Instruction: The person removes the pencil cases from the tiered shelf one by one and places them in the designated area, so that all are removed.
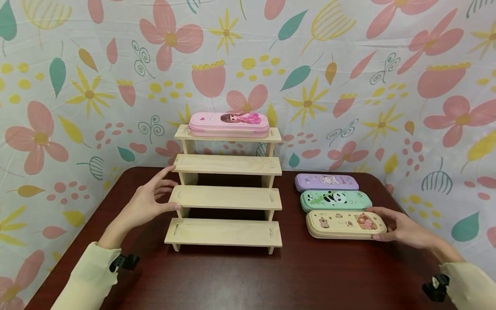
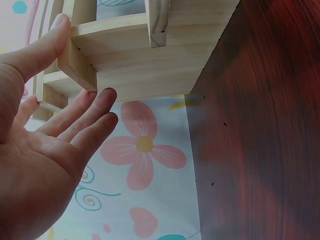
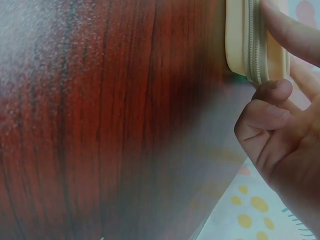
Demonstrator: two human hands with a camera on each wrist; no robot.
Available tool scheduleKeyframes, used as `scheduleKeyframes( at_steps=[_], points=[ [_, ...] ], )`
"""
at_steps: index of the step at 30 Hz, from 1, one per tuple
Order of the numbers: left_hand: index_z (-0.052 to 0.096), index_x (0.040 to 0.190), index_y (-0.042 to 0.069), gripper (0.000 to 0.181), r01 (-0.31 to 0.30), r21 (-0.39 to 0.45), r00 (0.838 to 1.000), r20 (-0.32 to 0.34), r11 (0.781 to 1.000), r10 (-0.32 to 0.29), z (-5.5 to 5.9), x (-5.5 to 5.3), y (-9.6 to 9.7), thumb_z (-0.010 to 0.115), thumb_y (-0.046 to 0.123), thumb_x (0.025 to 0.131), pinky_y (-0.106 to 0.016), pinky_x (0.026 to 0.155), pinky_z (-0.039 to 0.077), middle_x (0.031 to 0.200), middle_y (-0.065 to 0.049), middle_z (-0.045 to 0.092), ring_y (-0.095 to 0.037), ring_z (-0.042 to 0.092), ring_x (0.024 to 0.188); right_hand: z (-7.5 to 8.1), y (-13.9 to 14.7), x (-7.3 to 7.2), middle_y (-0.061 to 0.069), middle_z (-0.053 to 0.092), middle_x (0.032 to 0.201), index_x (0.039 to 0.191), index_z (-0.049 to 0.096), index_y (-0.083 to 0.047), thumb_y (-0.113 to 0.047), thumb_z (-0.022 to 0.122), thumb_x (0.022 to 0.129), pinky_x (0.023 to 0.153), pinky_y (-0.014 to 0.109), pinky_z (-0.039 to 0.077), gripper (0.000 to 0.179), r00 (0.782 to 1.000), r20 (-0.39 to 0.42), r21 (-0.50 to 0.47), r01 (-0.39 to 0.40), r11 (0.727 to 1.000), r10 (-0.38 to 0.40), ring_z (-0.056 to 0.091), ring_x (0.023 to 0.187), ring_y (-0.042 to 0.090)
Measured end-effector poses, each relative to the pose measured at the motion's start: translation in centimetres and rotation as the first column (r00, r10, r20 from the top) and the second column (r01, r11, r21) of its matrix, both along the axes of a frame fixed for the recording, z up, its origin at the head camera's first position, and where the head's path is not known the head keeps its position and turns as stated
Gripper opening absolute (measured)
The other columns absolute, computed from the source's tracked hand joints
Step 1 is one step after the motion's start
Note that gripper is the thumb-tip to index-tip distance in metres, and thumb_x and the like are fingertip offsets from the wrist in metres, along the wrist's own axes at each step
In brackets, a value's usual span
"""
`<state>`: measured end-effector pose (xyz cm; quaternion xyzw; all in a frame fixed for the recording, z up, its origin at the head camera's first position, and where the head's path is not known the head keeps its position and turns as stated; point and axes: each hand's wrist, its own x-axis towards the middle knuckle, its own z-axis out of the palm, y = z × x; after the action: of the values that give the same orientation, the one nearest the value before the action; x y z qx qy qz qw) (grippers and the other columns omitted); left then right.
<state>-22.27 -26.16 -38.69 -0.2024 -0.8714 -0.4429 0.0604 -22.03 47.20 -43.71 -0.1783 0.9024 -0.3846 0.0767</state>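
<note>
In the head view a stepped wooden rack (image 1: 228, 198) with several tiers stands on the table, a pink pencil case (image 1: 228, 125) with a doll picture on its top tier. My left hand (image 1: 145, 204) is at the rack's left side, fingers extended, thumb and fingertips at the tier ends. The left wrist view shows that hand (image 2: 45, 155) spread beside the wooden boards (image 2: 150, 60). On the right, my right hand (image 1: 404, 228) pinches the right end of a cream pencil case (image 1: 345, 224). Its zipper (image 3: 255, 45) shows between thumb and fingers in the right wrist view.
Behind the cream case lie a mint green panda pencil case (image 1: 336, 200) and a purple pencil case (image 1: 326, 182), in a row. The dark wooden table (image 1: 248, 275) meets a flower-printed cloth (image 1: 248, 56) at the back. Each wrist wears a black strapped device (image 1: 125, 262).
</note>
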Motion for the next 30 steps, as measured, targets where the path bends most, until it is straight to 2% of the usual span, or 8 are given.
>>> scheduleKeyframes(
  at_steps=[4, 9, 11, 17, 20, 23, 26, 30],
  points=[
    [0.027, 0.168, 0.033, 0.107, 0.000, 0.003, 1.000, 0.001, 1.000, 0.000, 0.0, 0.0, 0.0, 0.092, 0.022, 0.085, -0.063, 0.108, 0.046, 0.139, -0.021, 0.061, -0.041, 0.061, 0.128, 0.0, 0.1, 0.0, 0.020, 0.054, 0.135, 0.150, 0.048, 0.006, -0.004, 0.086, 0.087, 0.075, 0.020, 0.049, 0.074, 1.000, 0.004, -0.009, -0.001, 1.000, 0.001, 0.056, 0.102, 0.005],
    [0.026, 0.168, 0.033, 0.106, 0.001, 0.004, 1.000, 0.005, 1.000, -0.001, -0.1, 0.0, 0.0, 0.092, 0.022, 0.086, -0.064, 0.108, 0.046, 0.140, -0.021, 0.060, -0.041, 0.061, 0.127, 0.4, 0.4, 0.5, 0.004, 0.060, 0.127, 0.150, 0.049, 0.001, -0.002, 0.085, 0.087, 0.054, 0.029, 0.047, 0.073, 1.000, 0.005, -0.039, 0.011, 0.999, -0.010, 0.052, 0.065, 0.016],
    [0.026, 0.168, 0.032, 0.106, 0.001, 0.003, 1.000, 0.006, 1.000, -0.001, 0.0, 0.0, 0.0, 0.092, 0.022, 0.086, -0.064, 0.108, 0.046, 0.140, -0.021, 0.060, -0.041, 0.061, 0.127, 0.8, 0.3, 0.7, -0.003, 0.062, 0.124, 0.148, 0.053, -0.004, -0.001, 0.085, 0.086, 0.049, 0.032, 0.043, 0.070, 0.999, -0.016, -0.042, 0.030, 0.999, -0.030, 0.043, 0.054, 0.018],
    [0.026, 0.168, 0.031, 0.106, -0.008, -0.009, 1.000, 0.003, 1.000, 0.008, 0.0, 0.0, -0.1, 0.092, 0.023, 0.086, -0.064, 0.108, 0.046, 0.139, -0.021, 0.060, -0.042, 0.060, 0.128, 3.5, -1.4, 0.5, -0.011, 0.064, 0.117, 0.136, 0.064, -0.022, -0.002, 0.085, 0.085, 0.046, 0.032, 0.037, 0.059, 0.988, -0.149, 0.028, 0.037, 0.999, -0.032, 0.037, 0.050, 0.015],
    [0.026, 0.169, 0.031, 0.106, -0.009, -0.011, 1.000, 0.000, 1.000, 0.009, 0.0, 0.0, -0.2, 0.092, 0.023, 0.086, -0.064, 0.108, 0.046, 0.139, -0.021, 0.060, -0.042, 0.060, 0.128, 5.1, -3.5, 0.1, -0.009, 0.066, 0.116, 0.134, 0.066, -0.017, -0.004, 0.088, 0.084, 0.044, 0.031, 0.038, 0.056, 0.973, -0.231, 0.066, 0.023, 0.998, -0.007, 0.038, 0.047, 0.013],
    [0.026, 0.169, 0.031, 0.106, -0.006, -0.009, 1.000, -0.001, 1.000, 0.006, -0.1, 0.0, -0.2, 0.092, 0.023, 0.086, -0.064, 0.108, 0.046, 0.139, -0.021, 0.060, -0.042, 0.060, 0.128, 6.9, -5.9, -0.8, 0.001, 0.068, 0.117, 0.135, 0.066, -0.009, -0.007, 0.090, 0.084, 0.043, 0.030, 0.039, 0.057, 0.958, -0.285, 0.100, 0.005, 0.995, 0.024, 0.038, 0.046, 0.011],
    [0.026, 0.168, 0.032, 0.106, -0.004, -0.005, 1.000, 0.000, 1.000, 0.004, -0.2, 0.0, -0.2, 0.092, 0.024, 0.086, -0.063, 0.108, 0.046, 0.139, -0.021, 0.060, -0.042, 0.060, 0.128, 8.5, -8.3, -1.8, 0.011, 0.068, 0.119, 0.138, 0.065, -0.008, -0.009, 0.089, 0.085, 0.045, 0.029, 0.039, 0.058, 0.954, -0.296, 0.110, -0.018, 0.994, 0.050, 0.039, 0.047, 0.012],
    [0.026, 0.168, 0.033, 0.106, 0.002, 0.001, 1.000, 0.000, 1.000, -0.002, -0.2, -0.1, -0.1, 0.092, 0.024, 0.085, -0.064, 0.108, 0.045, 0.140, -0.021, 0.060, -0.042, 0.060, 0.128, 10.5, -11.3, -3.0, 0.014, 0.070, 0.122, 0.139, 0.065, -0.006, -0.008, 0.088, 0.086, 0.048, 0.029, 0.041, 0.058, 0.950, -0.301, 0.097, -0.059, 0.994, 0.086, 0.042, 0.050, 0.014]
  ],
)
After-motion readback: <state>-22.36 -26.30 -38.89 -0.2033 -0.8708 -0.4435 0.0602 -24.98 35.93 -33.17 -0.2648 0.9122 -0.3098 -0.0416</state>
